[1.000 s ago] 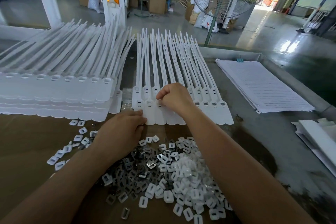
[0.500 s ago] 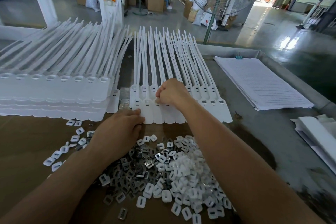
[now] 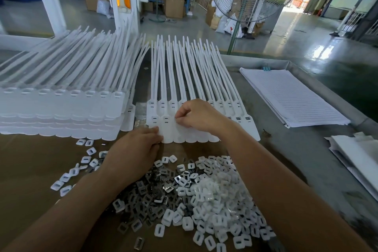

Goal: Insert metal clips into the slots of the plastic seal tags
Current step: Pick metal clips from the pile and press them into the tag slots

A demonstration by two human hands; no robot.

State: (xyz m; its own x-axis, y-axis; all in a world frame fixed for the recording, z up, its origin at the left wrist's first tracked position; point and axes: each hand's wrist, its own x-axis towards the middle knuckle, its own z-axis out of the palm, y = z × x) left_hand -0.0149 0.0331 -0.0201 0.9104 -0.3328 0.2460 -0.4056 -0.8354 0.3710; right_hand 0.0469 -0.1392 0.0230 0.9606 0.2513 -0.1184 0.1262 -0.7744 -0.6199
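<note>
Right hand (image 3: 196, 116): fingers curled, thumb and forefinger pinched together against the head of a tag near the left end of the flat row. Whether a clip is in the pinch cannot be told.
Left hand (image 3: 133, 149): palm down, relaxed, fingertips pressing the lower edge of the leftmost tags.
Seal tags (image 3: 154, 122): one flat row on the table (image 3: 296, 149), heads toward the person, straps pointing away, directly under both hands.
Metal clips (image 3: 155, 196): loose pile on the brown cardboard (image 3: 30, 170), between the forearms, near the left wrist.
White caps (image 3: 214, 190): heaped with the clips, beside the right forearm.
Stacked tags (image 3: 61, 108): several layers, left of the row.
Paper stack (image 3: 292, 96): right of the row, well apart from the hands.
</note>
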